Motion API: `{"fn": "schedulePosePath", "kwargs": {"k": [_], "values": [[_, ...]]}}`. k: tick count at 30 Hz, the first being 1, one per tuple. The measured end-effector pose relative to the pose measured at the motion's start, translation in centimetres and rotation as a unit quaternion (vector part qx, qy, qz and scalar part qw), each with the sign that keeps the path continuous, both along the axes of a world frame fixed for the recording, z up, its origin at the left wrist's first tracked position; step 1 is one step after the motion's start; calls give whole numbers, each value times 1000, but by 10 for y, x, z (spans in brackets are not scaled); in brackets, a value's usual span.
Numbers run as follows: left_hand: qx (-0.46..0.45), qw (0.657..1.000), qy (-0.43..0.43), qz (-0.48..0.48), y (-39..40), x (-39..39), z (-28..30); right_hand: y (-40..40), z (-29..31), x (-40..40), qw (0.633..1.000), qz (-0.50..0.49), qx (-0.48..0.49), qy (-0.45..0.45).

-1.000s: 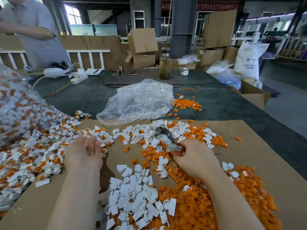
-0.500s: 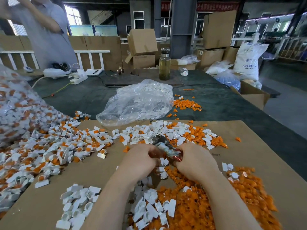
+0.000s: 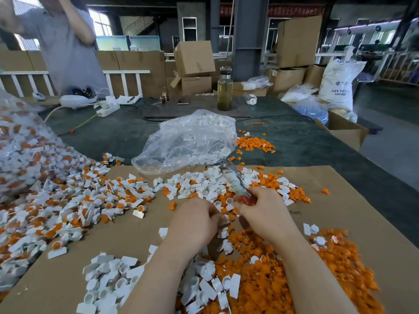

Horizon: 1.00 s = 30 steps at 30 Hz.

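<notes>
My right hand (image 3: 263, 214) grips a small tool (image 3: 233, 180) with a red handle and a metal tip that points up and away over the pile. Close beside it, my left hand (image 3: 195, 223) has its fingers curled in at the fingertips around a small white plastic piece (image 3: 225, 219). Both hands hover over a cardboard sheet (image 3: 140, 241) strewn with white plastic pieces (image 3: 108, 279) and orange plastic caps (image 3: 272, 279). To the left lies a heap of white pieces with orange caps fitted (image 3: 68, 207).
A clear plastic bag (image 3: 188, 141) of white pieces lies beyond the cardboard; a second full bag (image 3: 20, 141) bulges at the left edge. Loose orange caps (image 3: 254, 142), a glass bottle (image 3: 225, 91) and a power strip (image 3: 108, 108) sit farther back. A person (image 3: 68, 46) stands at far left.
My left hand came from the left heap across to my right hand and now sits just below the tool. The right hand shifted slightly and the tool points more upright.
</notes>
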<state>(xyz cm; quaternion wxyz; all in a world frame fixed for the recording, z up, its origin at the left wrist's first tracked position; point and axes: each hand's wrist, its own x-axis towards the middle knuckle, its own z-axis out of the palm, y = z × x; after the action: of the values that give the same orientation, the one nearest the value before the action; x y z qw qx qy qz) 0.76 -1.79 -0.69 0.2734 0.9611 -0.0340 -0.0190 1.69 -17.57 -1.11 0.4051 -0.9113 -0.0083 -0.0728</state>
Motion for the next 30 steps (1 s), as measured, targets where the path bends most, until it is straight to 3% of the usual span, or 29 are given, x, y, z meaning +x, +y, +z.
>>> {"fn": "schedulePosePath", "kwargs": {"k": [3, 7, 10, 15, 18, 30], "values": [[-56, 996, -36, 57, 0, -1, 4, 1, 2, -1, 997, 4, 71, -1], [-216, 968, -48, 116, -2, -3, 12, 2, 5, -2, 988, -6, 148, -30], [-357, 924, -33, 137, -5, -5, 16, 5, 8, -2, 980, -14, 189, -59], [-512, 847, 16, 140, -13, -10, 24, 9, 11, -5, 965, -8, 241, -106], [-556, 819, 33, 139, -13, -10, 26, 12, 12, -5, 959, 10, 257, -120], [-589, 797, 8, 131, -15, -12, 28, 19, 7, -6, 973, -27, 131, -191]]}}
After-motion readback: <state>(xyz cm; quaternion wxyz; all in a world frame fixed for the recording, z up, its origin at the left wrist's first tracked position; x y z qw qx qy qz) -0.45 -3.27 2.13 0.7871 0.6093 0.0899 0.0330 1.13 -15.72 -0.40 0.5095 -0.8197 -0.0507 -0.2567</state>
